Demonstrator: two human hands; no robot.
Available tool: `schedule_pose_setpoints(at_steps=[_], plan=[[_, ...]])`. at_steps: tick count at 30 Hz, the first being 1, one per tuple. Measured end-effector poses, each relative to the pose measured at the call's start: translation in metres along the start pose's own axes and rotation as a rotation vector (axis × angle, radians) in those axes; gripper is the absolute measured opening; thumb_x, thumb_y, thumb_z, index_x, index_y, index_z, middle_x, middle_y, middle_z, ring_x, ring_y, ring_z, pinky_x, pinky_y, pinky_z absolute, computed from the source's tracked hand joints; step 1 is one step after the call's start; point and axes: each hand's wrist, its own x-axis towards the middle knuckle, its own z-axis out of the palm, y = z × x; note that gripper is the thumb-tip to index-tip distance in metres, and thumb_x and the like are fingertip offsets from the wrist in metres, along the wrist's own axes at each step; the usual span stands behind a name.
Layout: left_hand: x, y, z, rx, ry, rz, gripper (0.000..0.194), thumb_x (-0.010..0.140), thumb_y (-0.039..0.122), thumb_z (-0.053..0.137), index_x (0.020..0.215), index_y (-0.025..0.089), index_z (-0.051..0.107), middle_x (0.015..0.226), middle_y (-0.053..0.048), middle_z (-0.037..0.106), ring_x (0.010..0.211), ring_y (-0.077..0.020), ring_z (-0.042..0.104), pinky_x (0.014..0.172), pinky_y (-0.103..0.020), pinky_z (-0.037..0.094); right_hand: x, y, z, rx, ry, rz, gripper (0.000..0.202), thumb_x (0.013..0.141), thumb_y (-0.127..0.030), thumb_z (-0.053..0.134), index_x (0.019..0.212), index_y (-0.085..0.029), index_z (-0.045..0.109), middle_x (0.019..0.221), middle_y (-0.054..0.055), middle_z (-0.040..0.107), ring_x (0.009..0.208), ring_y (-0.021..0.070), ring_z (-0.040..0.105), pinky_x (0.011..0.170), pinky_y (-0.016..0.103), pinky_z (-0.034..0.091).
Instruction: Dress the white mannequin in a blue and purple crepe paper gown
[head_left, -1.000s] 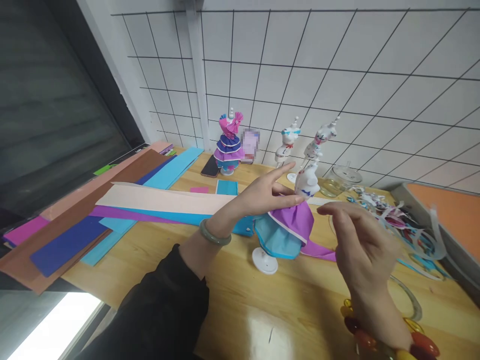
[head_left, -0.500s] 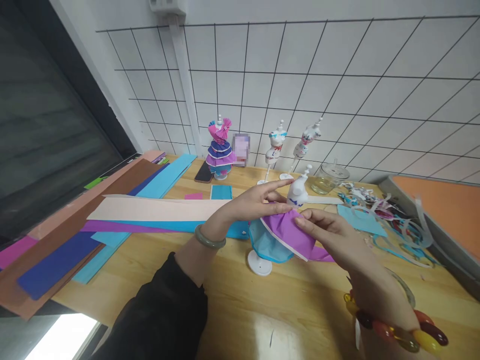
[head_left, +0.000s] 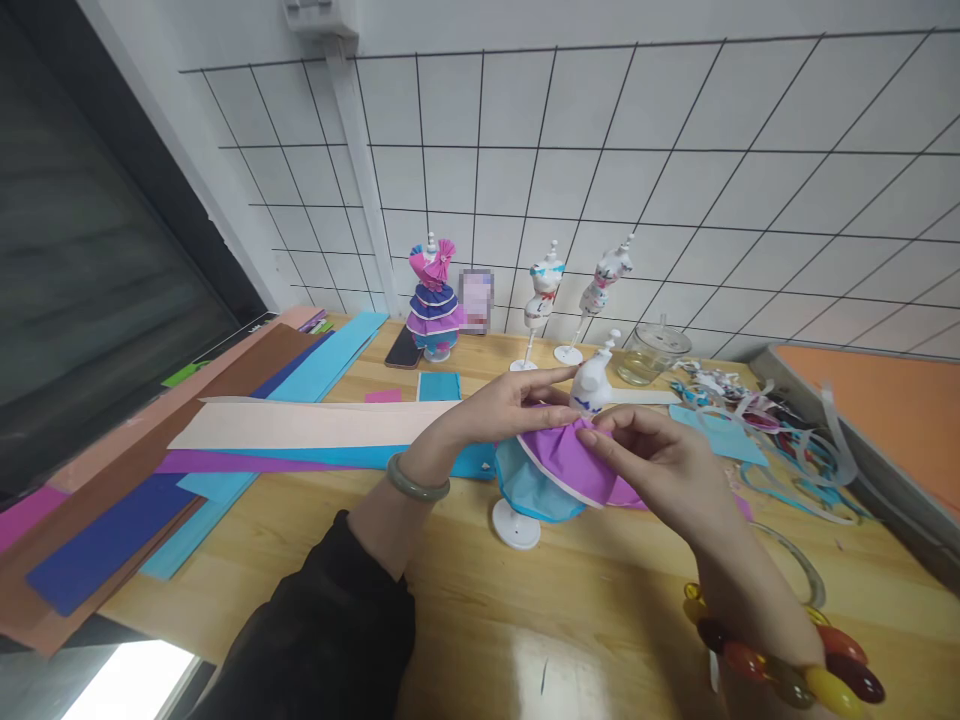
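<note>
A small white dress-form mannequin [head_left: 592, 385] leans to the right on its round white base [head_left: 516, 524]. Around it hang a light-blue skirt layer [head_left: 532, 488] and, above that, a pleated purple strip [head_left: 564, 462] with a white edge. My left hand [head_left: 504, 410] reaches round the mannequin's waist from the left, thumb pressing the top of the purple layer. With thumb and fingers my right hand [head_left: 652, 460] pinches the purple strip's upper edge on the right. The strip's loose tail runs behind my right hand, partly hidden.
Long coloured strips [head_left: 300, 428] cover the left of the table. Behind stand a mannequin in a tiered dress [head_left: 433, 300], two bare mannequins [head_left: 544, 290], a phone [head_left: 403, 347] and a glass pot [head_left: 651, 355]. Ribbons [head_left: 806, 455] lie beside a grey-edged orange tray [head_left: 885, 420] at right.
My right hand has moved slightly left and in toward the waist, gathering the purple strip closer. My left hand keeps its hold. The whole view has shifted a little.
</note>
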Motion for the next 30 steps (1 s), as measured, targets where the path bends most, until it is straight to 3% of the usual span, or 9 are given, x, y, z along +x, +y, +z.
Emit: schedule_pose_setpoints(at_steps=[6, 13, 20, 25, 30], plan=[[0.0, 0.002, -0.002, 0.044, 0.002, 0.078, 0.049, 0.081, 0.033, 0.069, 0.127, 0.018, 0.06, 0.109, -0.01, 0.065, 0.096, -0.0175, 0.06, 0.086, -0.032, 0.046, -0.003, 0.002, -0.001, -0.122, 0.023, -0.091, 0.019, 0.08, -0.038, 0.073, 0.076, -0.021, 0.065, 0.078, 0.004, 0.065, 0.069, 0.0157, 0.058, 0.059, 0.028, 0.048], [0.001, -0.001, -0.001, 0.034, 0.023, 0.028, 0.06, 0.08, 0.036, 0.071, 0.135, 0.018, 0.054, 0.109, -0.01, 0.066, 0.104, -0.0201, 0.06, 0.093, -0.036, 0.046, 0.001, 0.007, -0.002, -0.115, 0.021, -0.014, 0.025, 0.079, -0.045, 0.071, 0.078, -0.021, 0.065, 0.072, 0.003, 0.065, 0.06, 0.0155, 0.056, 0.052, 0.028, 0.045], [0.001, 0.005, 0.004, 0.133, -0.006, 0.057, 0.044, 0.085, 0.038, 0.064, 0.122, 0.014, 0.061, 0.111, -0.011, 0.066, 0.106, -0.0205, 0.06, 0.096, -0.036, 0.045, 0.0, 0.005, 0.0, -0.159, 0.052, -0.047, 0.021, 0.082, -0.04, 0.069, 0.078, -0.021, 0.064, 0.073, 0.002, 0.063, 0.063, 0.0149, 0.055, 0.055, 0.028, 0.043], [0.0, 0.009, 0.008, 0.211, -0.006, 0.102, 0.044, 0.086, 0.035, 0.063, 0.124, 0.013, 0.06, 0.121, -0.012, 0.063, 0.116, -0.0221, 0.056, 0.101, -0.036, 0.043, 0.0, 0.003, -0.001, -0.12, 0.039, -0.035, 0.021, 0.081, -0.039, 0.071, 0.076, -0.02, 0.062, 0.069, 0.001, 0.062, 0.059, 0.0138, 0.054, 0.051, 0.026, 0.042], [0.0, 0.007, 0.008, 0.143, -0.011, 0.094, 0.041, 0.085, 0.03, 0.064, 0.123, 0.015, 0.062, 0.122, -0.012, 0.063, 0.115, -0.0218, 0.057, 0.101, -0.037, 0.043, 0.001, 0.004, -0.001, -0.108, 0.034, -0.031, 0.025, 0.081, -0.045, 0.069, 0.077, -0.02, 0.063, 0.067, 0.002, 0.063, 0.058, 0.0149, 0.055, 0.05, 0.027, 0.043]])
